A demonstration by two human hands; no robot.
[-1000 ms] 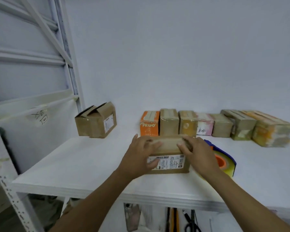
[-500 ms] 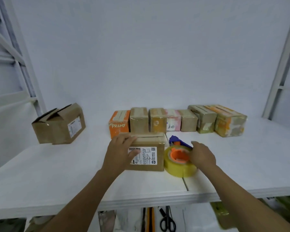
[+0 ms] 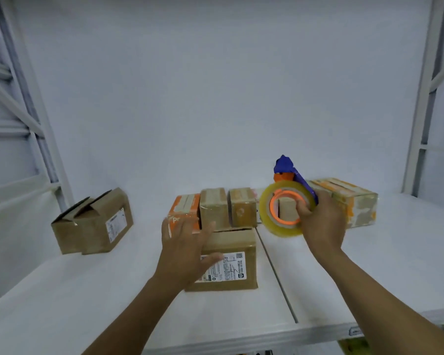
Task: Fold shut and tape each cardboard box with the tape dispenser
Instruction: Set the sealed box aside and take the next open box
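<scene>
A person's left hand [image 3: 187, 248] lies flat and open, fingers spread, on the closed top flaps of a brown cardboard box [image 3: 228, 260] at the front of a white counter [image 3: 369, 272]; the thumb reaches down over a white shipping label [image 3: 226, 267] on the box's near face, its barcode and QR squares visible but its small print too fine to read. The right hand [image 3: 323, 224] holds a tape dispenser [image 3: 287, 203] raised above the counter — its grip is closed on the dispenser, fingers hooked through the orange core of the yellowish tape roll, the blue frame pointing up. Behind stands a row of taped boxes [image 3: 241, 210]; the orange box [image 3: 183, 212] at its left end shows white lettering beginning "pr", the rest covered by the left hand. Well apart at far left sit 2 open boxes [image 3: 92, 224] — flaps up, touching, 1 with an unreadable white label.
</scene>
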